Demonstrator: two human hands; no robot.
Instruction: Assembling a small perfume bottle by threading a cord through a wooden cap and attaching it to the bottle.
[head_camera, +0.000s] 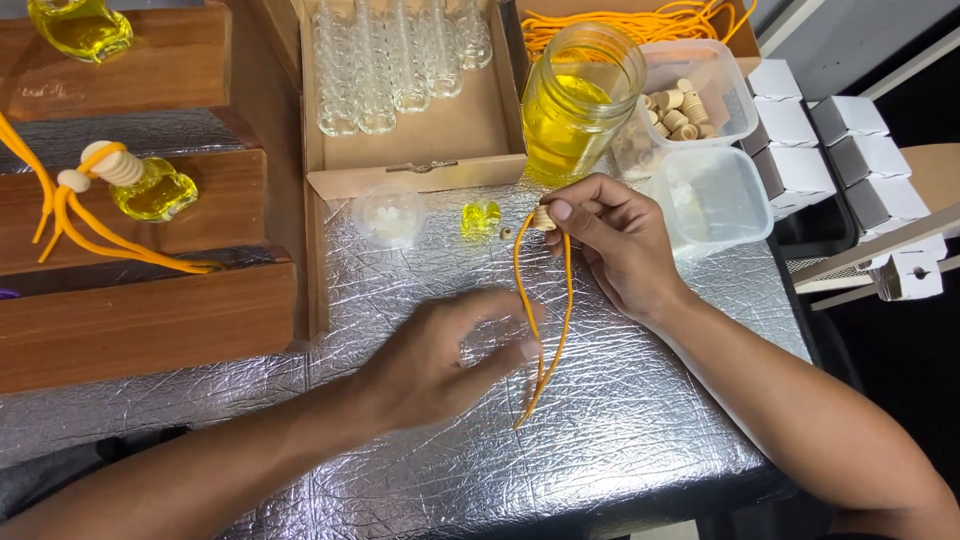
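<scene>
- Where the right hand (622, 243) pinches a small wooden cap (543, 217) between thumb and forefinger, an orange cord (545, 320) hangs from it in a long loop, its low end lying on the foil-covered table (620, 420); held high, the cap keeps the loop's two strands apart.
- Left hand (440, 365) rests on the foil beside the loop, fingers (505, 350) curled loosely at the cord, thumb and fingertips near it; cannot tell whether they grip it.
- Small filled bottle (481, 217) stands just left of the cap, a tiny bead (506, 233) between them.
- Crowded far edge: jar of yellow liquid (577, 98), tub of caps (690, 95), clear lid (715, 195), box of empty bottles (400, 90).
- Wooden steps (150, 320) wall the left.
- Open foil lies toward the near edge.
</scene>
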